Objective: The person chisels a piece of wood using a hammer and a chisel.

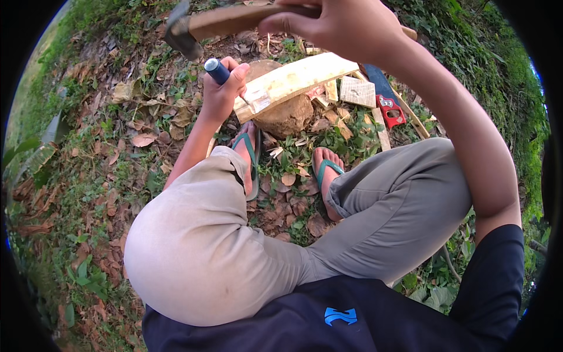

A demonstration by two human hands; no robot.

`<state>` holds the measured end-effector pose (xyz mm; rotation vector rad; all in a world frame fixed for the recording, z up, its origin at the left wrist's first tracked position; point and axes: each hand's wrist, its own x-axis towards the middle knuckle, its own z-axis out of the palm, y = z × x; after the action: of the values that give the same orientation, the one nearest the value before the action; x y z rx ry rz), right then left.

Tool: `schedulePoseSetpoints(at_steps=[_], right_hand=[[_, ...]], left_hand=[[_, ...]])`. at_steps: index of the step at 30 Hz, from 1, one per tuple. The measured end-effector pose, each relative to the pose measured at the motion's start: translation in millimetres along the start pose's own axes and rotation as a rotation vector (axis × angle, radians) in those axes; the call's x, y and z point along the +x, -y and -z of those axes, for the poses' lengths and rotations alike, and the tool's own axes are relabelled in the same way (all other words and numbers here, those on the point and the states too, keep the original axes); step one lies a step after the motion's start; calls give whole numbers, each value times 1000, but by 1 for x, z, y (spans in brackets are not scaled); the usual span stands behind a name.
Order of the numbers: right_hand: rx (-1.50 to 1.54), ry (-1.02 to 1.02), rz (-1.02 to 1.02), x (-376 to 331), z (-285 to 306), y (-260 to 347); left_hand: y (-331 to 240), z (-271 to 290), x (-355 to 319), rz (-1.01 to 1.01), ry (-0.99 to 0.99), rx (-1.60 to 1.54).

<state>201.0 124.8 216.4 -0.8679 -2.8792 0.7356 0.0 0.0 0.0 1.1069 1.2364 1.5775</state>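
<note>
My left hand (223,92) is closed around a chisel with a dark blue handle (216,70) and a metal cap on its end. The chisel's tip meets the near left end of a pale, slightly curved wooden plank (302,79), where a shallow cut shows. The plank lies across a round log stump (287,117). Raised above them, my right hand (352,26) grips a hammer by its wooden handle (226,22). The dark hammer head (183,35) hangs up and left of the chisel's capped end, apart from it.
A saw with a red grip (392,111) lies right of the stump, beside a small wood block (358,92) and several offcuts and chips. My sandalled feet (326,164) stand close to the stump. Dry leaves (143,139) and low green plants cover the ground.
</note>
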Motion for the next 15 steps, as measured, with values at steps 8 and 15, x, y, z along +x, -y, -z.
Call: schedulePoseSetpoints(at_steps=[8,15], right_hand=[[-4,-131,231,7,-6,-23],[397,-150,156,2,-4,-23]], left_hand=[[2,-3,1,5,-17,-7],[4,3,1,12,33,-67]])
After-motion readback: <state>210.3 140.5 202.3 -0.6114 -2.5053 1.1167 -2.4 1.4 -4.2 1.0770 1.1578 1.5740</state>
